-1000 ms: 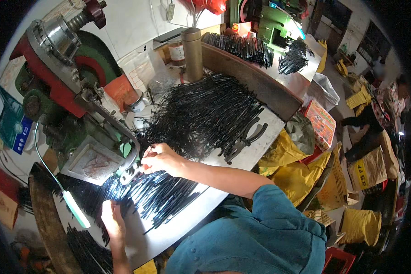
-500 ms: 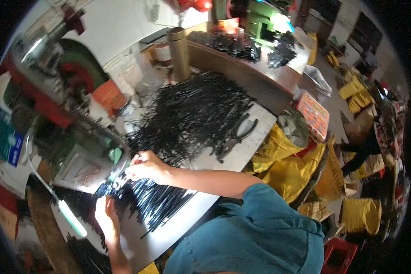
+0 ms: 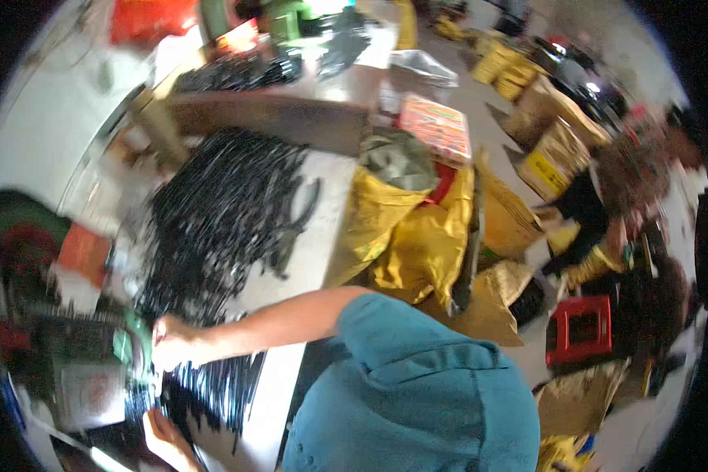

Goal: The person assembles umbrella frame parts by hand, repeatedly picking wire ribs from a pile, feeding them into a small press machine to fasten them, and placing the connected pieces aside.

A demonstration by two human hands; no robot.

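My right hand (image 3: 175, 344) is at the working end of a green bench machine (image 3: 79, 346), its fingers pinched together; whatever they hold is hidden. Just below it, my left hand (image 3: 164, 439) is blurred, with its fingers curled together beside the machine. I cannot make out what is in them. A bundle of shiny thin black strips (image 3: 216, 389) lies on the white table right of both hands. Farther back spreads a large heap of similar black strips (image 3: 212, 212). Dark-handled pliers (image 3: 295, 232) rest at the heap's right edge.
A brown board (image 3: 267, 118) borders the table's far side, near a tan cylinder (image 3: 157, 126). Yellow sacks (image 3: 417, 244) stand against the right edge. A red crate (image 3: 579, 329) is on the floor, and another person (image 3: 633, 181) bends over at far right. A lit lamp (image 3: 108, 459) is low left.
The view has swung right, so the table and machine sit farther left and another person shows more fully. Both hands stay by the machine, the right one still pinched.
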